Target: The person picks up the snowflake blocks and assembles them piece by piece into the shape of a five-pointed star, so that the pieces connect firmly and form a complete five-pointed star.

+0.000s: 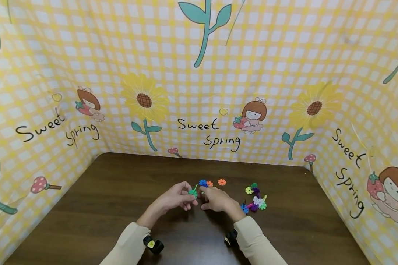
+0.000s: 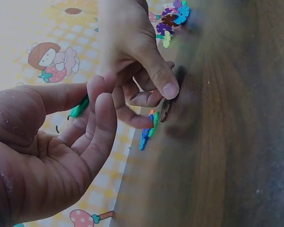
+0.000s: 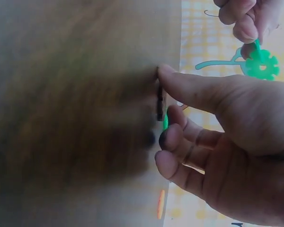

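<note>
In the head view my left hand pinches a green snowflake disc, raised over the table. A second, lighter green disc stands edge-on in it, seen as a thin strip. My right hand is low at the tabletop beside it. In the right wrist view its thumb and index fingertip are at opposite edges of a dark brown snowflake disc lying nearly flat. Just beyond that disc, by the fingertips, lies a light green disc.
Blue and orange discs lie just beyond my right hand. To the right stands a joined cluster of colourful discs. The brown table is walled by yellow checked cloth.
</note>
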Demonstrator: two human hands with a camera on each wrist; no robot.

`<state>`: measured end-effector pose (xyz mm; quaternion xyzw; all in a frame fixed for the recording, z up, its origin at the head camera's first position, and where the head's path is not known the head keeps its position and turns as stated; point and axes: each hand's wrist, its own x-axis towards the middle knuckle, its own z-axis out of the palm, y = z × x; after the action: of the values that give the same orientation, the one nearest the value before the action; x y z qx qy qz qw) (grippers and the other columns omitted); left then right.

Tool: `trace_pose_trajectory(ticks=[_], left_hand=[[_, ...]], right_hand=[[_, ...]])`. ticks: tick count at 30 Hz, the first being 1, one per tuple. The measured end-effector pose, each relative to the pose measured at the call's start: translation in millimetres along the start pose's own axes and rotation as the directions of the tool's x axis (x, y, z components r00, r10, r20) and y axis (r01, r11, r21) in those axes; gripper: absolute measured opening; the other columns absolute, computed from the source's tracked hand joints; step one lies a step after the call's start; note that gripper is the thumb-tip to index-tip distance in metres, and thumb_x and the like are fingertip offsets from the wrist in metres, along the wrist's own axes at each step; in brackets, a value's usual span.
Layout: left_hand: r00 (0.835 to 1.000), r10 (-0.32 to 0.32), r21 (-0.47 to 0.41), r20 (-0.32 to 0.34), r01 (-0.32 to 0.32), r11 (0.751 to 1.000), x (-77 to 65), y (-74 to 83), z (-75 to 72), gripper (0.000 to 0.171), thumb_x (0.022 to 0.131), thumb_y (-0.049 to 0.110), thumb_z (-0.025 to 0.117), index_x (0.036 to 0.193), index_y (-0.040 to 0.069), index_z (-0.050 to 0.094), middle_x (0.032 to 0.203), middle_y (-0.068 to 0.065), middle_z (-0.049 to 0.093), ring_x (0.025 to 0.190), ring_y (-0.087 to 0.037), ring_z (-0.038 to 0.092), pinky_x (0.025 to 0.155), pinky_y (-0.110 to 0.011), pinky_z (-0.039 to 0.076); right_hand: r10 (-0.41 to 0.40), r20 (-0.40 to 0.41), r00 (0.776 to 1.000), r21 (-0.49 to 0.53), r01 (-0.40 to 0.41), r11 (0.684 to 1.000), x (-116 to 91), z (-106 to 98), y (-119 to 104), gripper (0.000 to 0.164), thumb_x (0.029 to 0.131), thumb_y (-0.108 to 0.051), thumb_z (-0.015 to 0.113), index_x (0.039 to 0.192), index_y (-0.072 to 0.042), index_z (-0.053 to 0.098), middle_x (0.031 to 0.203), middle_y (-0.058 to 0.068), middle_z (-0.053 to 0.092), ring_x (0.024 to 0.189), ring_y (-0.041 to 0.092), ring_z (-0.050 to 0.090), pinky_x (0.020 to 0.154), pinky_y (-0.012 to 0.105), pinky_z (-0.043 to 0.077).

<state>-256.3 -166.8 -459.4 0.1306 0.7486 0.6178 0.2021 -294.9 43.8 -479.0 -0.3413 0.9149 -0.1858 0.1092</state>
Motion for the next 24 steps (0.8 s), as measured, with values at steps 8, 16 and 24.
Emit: trace_pose_trajectory(ticks=[8, 16, 24], left_hand=[[1.0, 0.008, 0.008, 0.011, -0.008, 1.0, 2.3, 1.1, 0.6, 0.02, 0.101, 0.01, 0.06, 0.111, 0.0, 0.045, 0.092, -0.016, 0.074, 0.063, -0.015, 0.063, 0.063, -0.029, 0.055], [1.0, 0.01, 0.026, 0.009, -0.01, 1.0, 2.7, 1.4, 1.1, 0.019, 0.101, 0.011, 0.06, 0.11, 0.0, 0.047, 0.092, -0.015, 0.075, 0.063, -0.015, 0.063, 0.064, -0.029, 0.055], [1.0, 0.017, 0.031, 0.02, -0.017, 0.999, 2.1, 3.5, 3.2, 0.02, 0.102, 0.012, 0.059, 0.111, -0.001, 0.046, 0.094, -0.017, 0.074, 0.064, -0.015, 0.063, 0.065, -0.03, 0.055]], right_hand=[[0.049, -0.042, 0.998, 0.048, -0.047, 0.998, -7.1, 1.2, 4.0, 0.016, 0.089, -0.021, 0.078, 0.093, -0.013, 0.065, 0.084, -0.005, 0.058, 0.073, 0.009, 0.052, 0.063, 0.027, 0.047], [0.059, -0.012, 0.998, 0.002, -0.059, 0.998, -18.6, -3.7, 7.4, 0.027, 0.082, -0.024, 0.085, 0.093, -0.009, 0.065, 0.087, -0.002, 0.056, 0.079, 0.013, 0.051, 0.071, 0.03, 0.047], [0.0, 0.018, 1.0, 0.022, 0.0, 1.0, -24.7, -8.2, 8.6, 0.021, 0.084, -0.019, 0.083, 0.089, -0.011, 0.064, 0.078, -0.006, 0.058, 0.068, 0.007, 0.052, 0.063, 0.024, 0.047]])
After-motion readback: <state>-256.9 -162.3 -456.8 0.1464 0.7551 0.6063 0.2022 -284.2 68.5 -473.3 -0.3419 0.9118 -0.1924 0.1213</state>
